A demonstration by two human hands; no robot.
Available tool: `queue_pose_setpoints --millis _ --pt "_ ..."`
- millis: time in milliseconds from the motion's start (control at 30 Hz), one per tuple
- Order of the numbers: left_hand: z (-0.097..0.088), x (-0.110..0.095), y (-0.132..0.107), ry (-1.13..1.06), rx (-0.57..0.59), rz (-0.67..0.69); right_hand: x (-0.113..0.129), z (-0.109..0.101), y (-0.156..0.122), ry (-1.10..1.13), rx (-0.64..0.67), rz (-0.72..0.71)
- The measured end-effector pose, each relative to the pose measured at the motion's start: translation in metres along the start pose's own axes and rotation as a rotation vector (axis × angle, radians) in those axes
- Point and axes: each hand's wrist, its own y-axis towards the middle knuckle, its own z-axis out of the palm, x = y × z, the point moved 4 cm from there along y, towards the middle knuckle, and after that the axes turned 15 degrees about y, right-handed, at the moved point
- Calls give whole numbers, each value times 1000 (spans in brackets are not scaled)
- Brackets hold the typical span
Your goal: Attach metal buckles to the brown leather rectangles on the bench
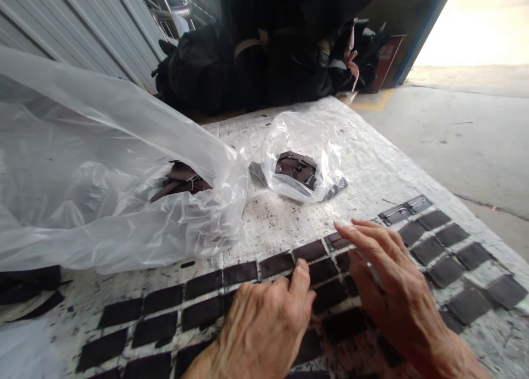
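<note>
Rows of small dark rectangular pieces (204, 283) lie spaced out on a pale, stained work surface. My left hand (264, 324) rests low over the rows. Its index finger stretches forward onto the edge of a piece in the far row, and the other fingers lie bent beside it. To its right, my right hand (392, 291) is open, thumb and fingers apart. Its fingertips are at a framed dark piece (336, 240) at the far edge of the rows. The pieces beneath both palms are hidden.
A large clear plastic bag (124, 214) at left holds dark pieces (184, 179). A smaller clear bag (326, 147) stands further back with more dark pieces (297, 169). Framed strips (405, 209) lie past my right hand. Black bundles (264, 59) are piled behind.
</note>
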Motion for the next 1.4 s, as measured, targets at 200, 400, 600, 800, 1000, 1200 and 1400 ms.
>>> queue_pose_setpoints --millis 200,400,600,800,1000,1200,1400 --pt "-13 1 -2 -2 8 18 1 -17 -4 -28 -52 20" --pt "-23 -15 -27 -80 -309 122 13 -9 -17 -76 72 -81" --pt "-9 8 -42 1 -243 -133 29 17 -14 -106 236 -167" --pt "9 17 -45 113 -174 -193 32 32 -4 -145 258 -177" --pt "7 26 -40 -7 -20 -278 29 39 -1 -129 277 -110" --pt "2 35 -33 -179 133 -299 22 41 2 -9 246 -49" --pt "9 30 -38 -123 106 -304 17 39 3 14 179 -14"
